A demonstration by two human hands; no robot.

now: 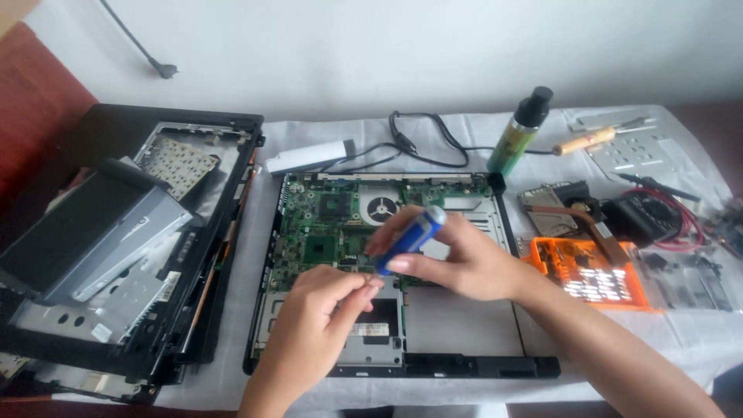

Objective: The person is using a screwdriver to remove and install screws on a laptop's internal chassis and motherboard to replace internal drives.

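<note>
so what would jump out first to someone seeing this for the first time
The opened laptop base at the centre of the white-covered table, its green circuit board bare, draws the eye first. Over it the right hand grips a blue-handled screwdriver, with the left hand pinching near its tip. The bright orange bit case stands out on the right.

Both forearms are bare, with no sleeves in view. The left hand and right hand wear no gloves, rings or watch.
</note>
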